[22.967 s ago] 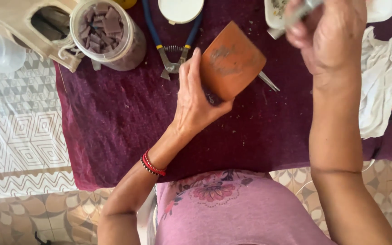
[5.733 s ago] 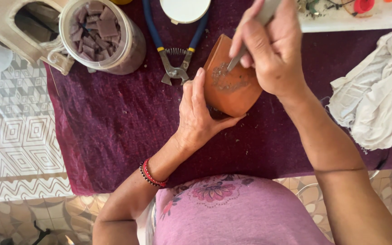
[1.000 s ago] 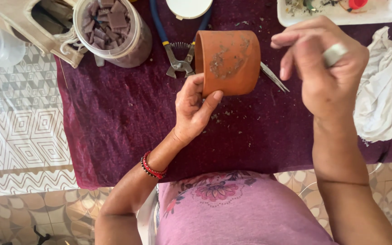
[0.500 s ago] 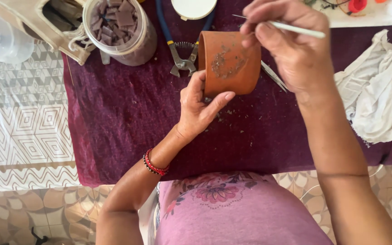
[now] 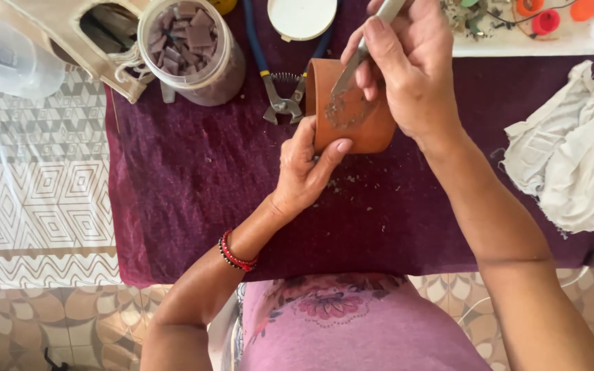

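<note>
My left hand [image 5: 304, 168] grips a small terracotta pot [image 5: 369, 130] lying on its side above the dark purple cloth [image 5: 194, 185]. My right hand [image 5: 410, 65] holds a thin metal spatula [image 5: 352, 69] and presses its blade against the pot's side, where a grey patch of paste sits. A red and black bead bracelet [image 5: 236, 253] circles my left wrist.
A clear jar of purple tile pieces [image 5: 190, 48] stands at the back left. Blue-handled nippers [image 5: 280, 103] lie behind the pot, beside a round white lid [image 5: 302, 15]. A white tray of small bits [image 5: 551, 31] is at the back right, and a crumpled white rag [image 5: 572, 154] lies at right.
My right hand has moved left and down, bringing the spatula blade onto the pot's side. The left hand keeps holding the pot.
</note>
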